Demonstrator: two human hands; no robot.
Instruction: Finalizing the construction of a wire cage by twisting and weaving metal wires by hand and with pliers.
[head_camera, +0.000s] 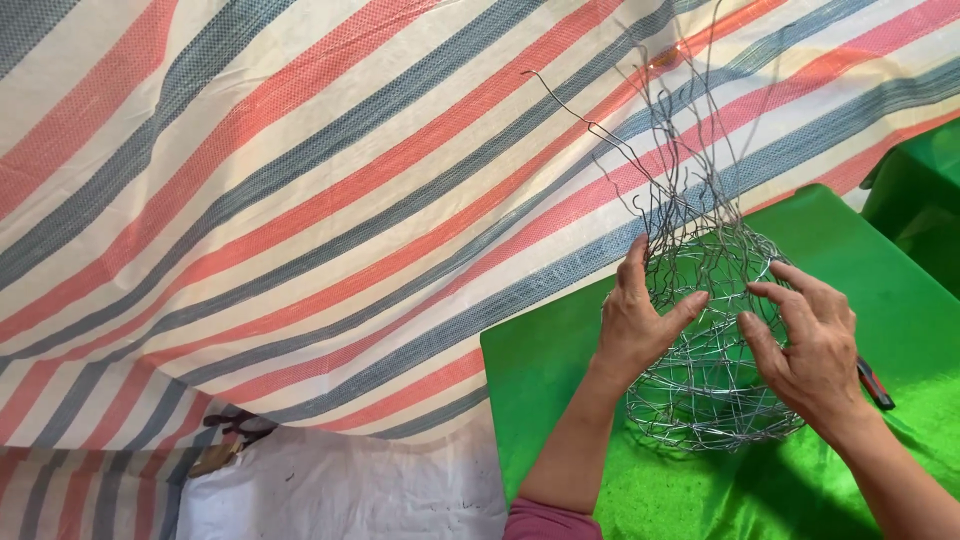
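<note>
- The tabletop (560, 400), draped in shiny green cloth, fills my lower right view; behind it hangs a tarpaulin (300, 180) striped red, grey and cream.
- The wire basket (708, 340), a rounded cage of thin silver wire, sits on the cloth near the tabletop's middle, well back from its left edge. Loose wire ends (680, 120) rise from its top, unwoven and splayed.
- My left hand (640, 320) rests on the basket's left flank, wrist bent up from a forearm that comes in from the bottom edge. Its fingers (635, 265) lie together along the mesh, and the thumb (690, 305) reaches right across the wires.
- My right hand (815, 350) faces it on the right flank, palm turned inward. Its fingers (790, 290) are curved and slightly spread, tips touching the mesh; I cannot tell whether they pinch one strand.
- My judgement: brace the cage firmly with the left, work one strand at a time with the right, and keep clear of the sharp free ends.
- A dark-and-red tool handle (875, 385) lies on the cloth just behind my right hand.
</note>
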